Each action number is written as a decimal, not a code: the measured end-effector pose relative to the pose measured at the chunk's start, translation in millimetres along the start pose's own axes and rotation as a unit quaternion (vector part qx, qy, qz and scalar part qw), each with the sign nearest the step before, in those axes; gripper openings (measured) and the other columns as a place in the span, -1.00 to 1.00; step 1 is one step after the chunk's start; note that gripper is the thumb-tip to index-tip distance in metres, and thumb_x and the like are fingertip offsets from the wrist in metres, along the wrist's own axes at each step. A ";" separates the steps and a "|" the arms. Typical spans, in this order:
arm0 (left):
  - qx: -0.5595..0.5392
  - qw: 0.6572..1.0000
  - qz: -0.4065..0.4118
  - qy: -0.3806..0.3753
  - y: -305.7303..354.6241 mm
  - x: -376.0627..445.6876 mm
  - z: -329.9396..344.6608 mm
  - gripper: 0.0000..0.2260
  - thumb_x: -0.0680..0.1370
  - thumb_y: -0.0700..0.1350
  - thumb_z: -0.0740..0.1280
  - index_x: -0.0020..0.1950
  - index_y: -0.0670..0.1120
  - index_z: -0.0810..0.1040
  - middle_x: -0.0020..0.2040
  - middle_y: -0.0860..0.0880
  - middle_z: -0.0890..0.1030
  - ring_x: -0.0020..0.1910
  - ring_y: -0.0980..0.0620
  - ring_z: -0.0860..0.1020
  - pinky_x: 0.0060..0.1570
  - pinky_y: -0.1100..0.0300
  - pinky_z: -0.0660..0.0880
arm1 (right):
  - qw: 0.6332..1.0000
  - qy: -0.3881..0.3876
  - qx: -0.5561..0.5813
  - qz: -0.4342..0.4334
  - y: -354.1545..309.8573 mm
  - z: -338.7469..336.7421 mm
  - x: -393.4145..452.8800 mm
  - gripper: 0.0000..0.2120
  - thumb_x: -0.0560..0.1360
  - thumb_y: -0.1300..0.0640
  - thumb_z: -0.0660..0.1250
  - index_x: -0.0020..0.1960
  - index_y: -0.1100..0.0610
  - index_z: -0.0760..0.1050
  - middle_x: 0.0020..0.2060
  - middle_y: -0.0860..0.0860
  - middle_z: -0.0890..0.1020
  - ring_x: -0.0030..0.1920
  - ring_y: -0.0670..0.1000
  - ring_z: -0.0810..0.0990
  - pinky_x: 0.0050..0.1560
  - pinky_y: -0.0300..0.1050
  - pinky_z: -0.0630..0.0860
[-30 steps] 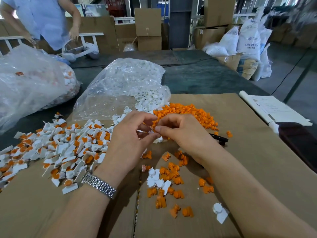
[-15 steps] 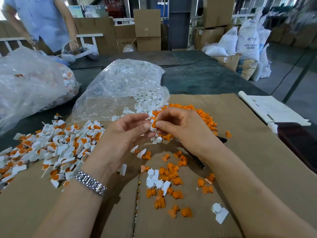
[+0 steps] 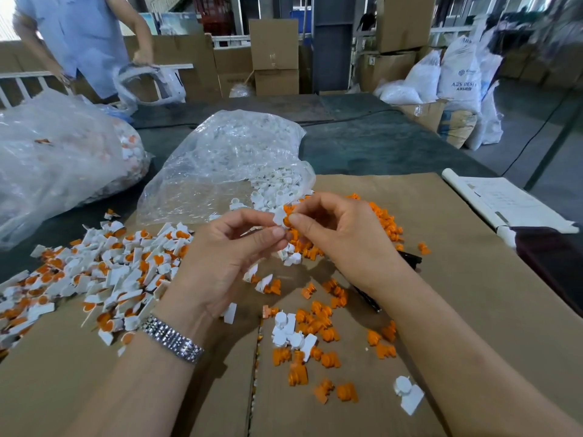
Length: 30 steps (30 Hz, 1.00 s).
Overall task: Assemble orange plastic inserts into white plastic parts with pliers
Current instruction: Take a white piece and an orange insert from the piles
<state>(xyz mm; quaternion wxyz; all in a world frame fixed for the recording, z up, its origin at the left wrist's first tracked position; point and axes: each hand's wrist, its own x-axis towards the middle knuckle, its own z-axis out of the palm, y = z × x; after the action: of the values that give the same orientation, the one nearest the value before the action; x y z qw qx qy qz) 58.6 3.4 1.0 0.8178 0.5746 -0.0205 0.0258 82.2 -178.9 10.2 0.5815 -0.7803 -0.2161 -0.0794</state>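
My left hand (image 3: 220,257) pinches a small white plastic part (image 3: 279,217) between thumb and forefinger, held above the cardboard. My right hand (image 3: 344,238) pinches an orange insert (image 3: 287,212) against that white part. Behind my right hand lies a heap of loose orange inserts (image 3: 386,220). More orange inserts (image 3: 318,323) and a few white parts (image 3: 288,332) are scattered near me. Black pliers (image 3: 410,257) lie on the cardboard, mostly hidden under my right wrist. A pile of assembled white-and-orange pieces (image 3: 104,269) spreads at the left.
A clear bag of white parts (image 3: 227,159) lies open at the centre back. A larger clear bag (image 3: 56,162) sits at far left. Rolled paper sheets (image 3: 501,200) lie at the right edge. A person in a blue shirt (image 3: 82,39) stands beyond the table.
Both hands have risen from the cardboard, bringing the white part and orange insert up together. The person beyond the table has shifted the white object they hold.
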 end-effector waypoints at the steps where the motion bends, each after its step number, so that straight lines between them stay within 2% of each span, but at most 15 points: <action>1: -0.001 1.000 0.009 0.001 -0.4 0.0 1.2 -0.81 0.31 -0.31 0.52 -0.11 -0.12 0.74 -0.12 -0.16 0.72 -0.10 -0.11 0.74 -0.07 0.20 0.65 | 1.000 0.002 0.001 0.002 -0.3 0.7 0.1 -0.99 0.57 0.13 0.43 -0.02 0.04 0.62 -0.25 -0.10 0.68 -0.21 -0.17 0.65 -0.12 -0.32 0.56; 4: -0.044 0.999 -0.010 -0.002 0.6 1.0 2.2 -0.75 0.32 -0.35 0.51 -0.02 -0.20 0.72 -0.07 -0.20 0.72 -0.06 -0.15 0.74 -0.06 0.19 0.65 | 1.000 0.003 -0.002 0.002 -1.1 1.2 0.0 -0.98 0.58 0.13 0.42 -0.01 0.06 0.63 -0.22 -0.11 0.67 -0.20 -0.21 0.62 -0.13 -0.34 0.54; 7: -0.074 0.996 -0.043 -0.013 3.3 1.4 0.3 -0.78 0.36 -0.33 0.49 -0.01 -0.27 0.72 -0.03 -0.27 0.73 0.01 -0.19 0.73 -0.06 0.20 0.65 | 1.000 0.001 -0.014 -0.012 -2.5 -0.2 0.1 -0.95 0.58 0.14 0.41 0.02 0.09 0.63 -0.18 -0.10 0.67 -0.18 -0.21 0.60 -0.14 -0.35 0.52; 11: -0.046 0.998 -0.027 -0.028 3.5 0.1 -0.1 -0.85 0.40 -0.34 0.46 -0.07 -0.20 0.74 0.00 -0.24 0.73 0.00 -0.17 0.73 -0.04 0.21 0.65 | 0.997 0.000 -0.070 -0.042 -4.0 1.0 -1.4 -0.95 0.58 0.14 0.41 0.02 0.10 0.62 -0.14 -0.07 0.67 -0.11 -0.09 0.63 -0.05 -0.14 0.59; 14: 0.046 0.998 0.034 -0.011 2.4 -2.7 2.3 -0.85 0.39 -0.24 0.50 -0.06 -0.14 0.75 0.00 -0.17 0.74 0.02 -0.13 0.73 0.03 0.18 0.65 | 0.991 0.022 -0.120 -0.062 -3.7 3.6 -2.8 -0.95 0.56 0.11 0.44 -0.02 0.09 0.61 -0.18 -0.10 0.64 -0.19 -0.13 0.59 -0.18 -0.29 0.51; 16: 0.145 0.986 0.087 0.005 1.8 -5.8 4.5 -0.86 0.41 -0.15 0.53 -0.04 -0.06 0.75 -0.05 -0.07 0.76 -0.02 -0.04 0.74 -0.03 0.28 0.62 | 0.988 0.035 -0.139 -0.050 -3.5 5.7 -3.2 -0.93 0.55 0.08 0.45 -0.06 0.07 0.60 -0.25 -0.14 0.61 -0.26 -0.15 0.56 -0.25 -0.31 0.47; 19: 0.199 0.973 0.119 0.015 0.8 -6.6 5.0 -0.85 0.43 -0.11 0.54 -0.02 -0.02 0.75 -0.07 -0.03 0.76 -0.05 0.01 0.74 -0.06 0.32 0.60 | 0.995 0.034 -0.097 -0.006 -3.2 5.7 -2.1 -0.91 0.54 0.06 0.45 -0.08 0.06 0.61 -0.28 -0.12 0.63 -0.27 -0.15 0.58 -0.25 -0.31 0.48; 20: 0.183 0.977 0.110 0.013 0.7 -6.0 4.2 -0.85 0.43 -0.13 0.53 -0.01 -0.04 0.75 -0.05 -0.05 0.76 -0.03 -0.02 0.74 -0.04 0.30 0.61 | 0.997 0.028 -0.075 0.006 -3.6 3.9 -1.9 -0.91 0.54 0.05 0.45 -0.08 0.06 0.62 -0.27 -0.10 0.65 -0.27 -0.16 0.59 -0.24 -0.31 0.50; 22: 0.084 0.995 0.059 -0.002 1.5 -3.6 3.4 -0.84 0.42 -0.20 0.51 -0.01 -0.11 0.76 -0.01 -0.14 0.75 0.01 -0.09 0.73 0.00 0.24 0.63 | 1.000 0.000 -0.020 0.024 -5.0 -2.0 -1.9 -0.91 0.53 0.04 0.48 -0.03 0.04 0.63 -0.22 -0.08 0.68 -0.24 -0.16 0.62 -0.20 -0.31 0.54; 25: -0.034 0.999 0.003 -0.014 2.9 -0.8 1.0 -0.83 0.39 -0.28 0.46 -0.05 -0.16 0.77 -0.01 -0.18 0.74 -0.01 -0.09 0.73 -0.03 0.24 0.64 | 0.998 -0.051 0.019 0.019 -6.1 -9.4 -2.8 -0.75 0.49 0.04 0.52 0.14 0.01 0.59 -0.09 -0.05 0.67 -0.17 -0.12 0.62 -0.07 -0.25 0.62; 27: -0.049 0.999 -0.005 -0.021 3.6 0.6 -1.0 -0.82 0.39 -0.29 0.45 -0.04 -0.17 0.77 0.00 -0.19 0.74 -0.01 -0.09 0.74 -0.05 0.25 0.64 | 0.998 -0.050 0.034 -0.009 -7.0 -10.3 -2.5 -0.69 0.49 0.11 0.51 0.21 0.02 0.58 -0.08 -0.05 0.66 -0.13 -0.12 0.63 0.03 -0.17 0.63; 30: -0.049 0.998 -0.006 -0.030 3.4 1.0 -2.3 -0.80 0.39 -0.28 0.46 -0.01 -0.19 0.76 0.04 -0.21 0.73 0.02 -0.11 0.73 -0.03 0.23 0.64 | 0.998 -0.040 0.040 -0.038 -7.4 -8.0 -2.6 -0.73 0.51 0.18 0.49 0.20 0.06 0.64 -0.08 -0.03 0.69 -0.04 -0.03 0.69 0.09 -0.04 0.64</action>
<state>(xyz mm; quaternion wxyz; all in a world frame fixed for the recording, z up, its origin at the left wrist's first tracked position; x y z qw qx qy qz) 59.4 6.7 3.5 0.8441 0.5344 -0.0434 0.0027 77.8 -185.4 18.2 0.6000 -0.7502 -0.2711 -0.0616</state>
